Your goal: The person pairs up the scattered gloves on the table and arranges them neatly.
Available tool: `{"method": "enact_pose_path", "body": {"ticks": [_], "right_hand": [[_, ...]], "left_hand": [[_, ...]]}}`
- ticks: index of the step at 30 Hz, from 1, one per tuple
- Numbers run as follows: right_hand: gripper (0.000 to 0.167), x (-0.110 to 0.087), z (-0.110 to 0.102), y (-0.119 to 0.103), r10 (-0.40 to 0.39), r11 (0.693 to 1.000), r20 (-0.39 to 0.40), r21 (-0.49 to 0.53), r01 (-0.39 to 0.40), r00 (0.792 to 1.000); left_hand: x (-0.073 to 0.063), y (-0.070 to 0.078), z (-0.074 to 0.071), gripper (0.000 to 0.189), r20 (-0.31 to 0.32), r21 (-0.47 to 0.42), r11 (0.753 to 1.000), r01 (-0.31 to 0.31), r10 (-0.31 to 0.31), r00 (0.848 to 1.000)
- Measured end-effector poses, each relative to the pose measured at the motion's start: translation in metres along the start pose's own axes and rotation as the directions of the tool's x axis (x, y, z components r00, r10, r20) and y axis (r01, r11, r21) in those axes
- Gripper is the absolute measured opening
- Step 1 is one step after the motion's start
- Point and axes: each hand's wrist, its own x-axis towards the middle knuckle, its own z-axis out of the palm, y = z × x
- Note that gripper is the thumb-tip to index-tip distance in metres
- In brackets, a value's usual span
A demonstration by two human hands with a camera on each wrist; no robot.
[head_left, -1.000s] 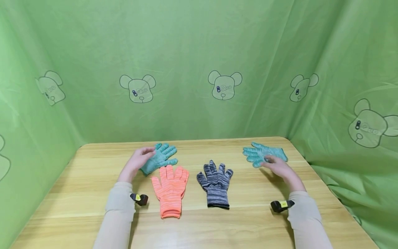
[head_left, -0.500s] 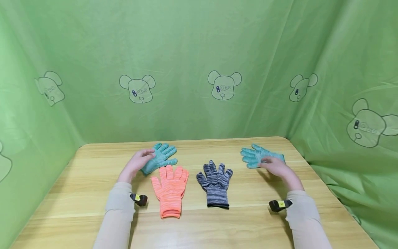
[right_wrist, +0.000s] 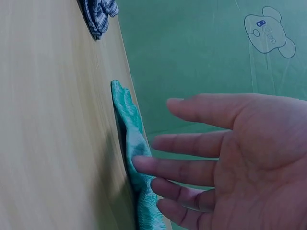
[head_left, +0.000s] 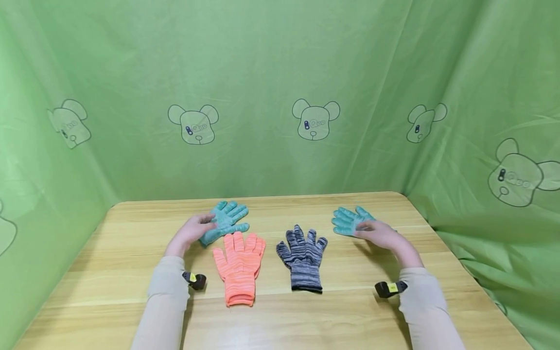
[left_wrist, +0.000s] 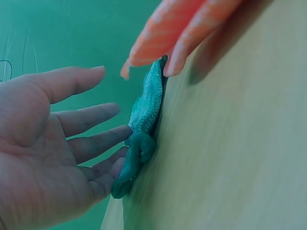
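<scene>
Head view shows the left hand over the near side of a teal glove, which lies flat near the far edge of the tabletop. Its fingers are loosely spread; in the left wrist view, the lower fingertips appear to touch the fabric, and nothing is gripped.

The right hand stands over the cuff end of a 2nd teal glove, whose fingers point toward the middle. This hand's fingers are also apart, and the right wrist view puts at least 1 fingertip against the knit.

Between the hands lie an orange glove, just beside the left-hand teal glove, and a black-and-grey glove, both with cuffs toward the person. A green cloth with bear-head outlines hangs behind.
</scene>
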Motion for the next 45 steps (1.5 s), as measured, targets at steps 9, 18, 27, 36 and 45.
{"method": "enact_pose_path", "body": {"ticks": [9,18,27,36,45], "right_hand": [[0.043,0.005,0.009,-0.003,-0.123,0.992,0.004,-0.011,0.123,0.992],[0.031,0.013,0.016,0.005,-0.241,0.97,-0.022,-0.044,0.239,0.97],[0.033,0.014,0.016,0.01,-0.2,0.979,-0.092,0.006,0.202,0.975],[0.048,0.018,0.016,0.02,-0.195,0.981,-0.171,-0.024,0.194,0.966],[0.057,0.017,0.016,0.025,-0.116,0.993,-0.147,-0.046,0.11,0.982]], "left_hand": [[-0.001,-0.004,-0.001,0.061,0.002,0.053,0.999,0.009,-0.009,1.0],[-0.003,-0.007,-0.001,0.057,-0.036,0.099,0.994,0.049,-0.046,0.998],[-0.005,-0.006,-0.001,0.058,-0.062,0.15,0.987,0.064,-0.055,0.997],[-0.006,-0.004,0.0,0.065,-0.083,0.197,0.978,0.07,-0.055,0.995],[-0.005,-0.004,0.0,0.068,-0.092,0.197,0.976,0.089,-0.072,0.993]]}}
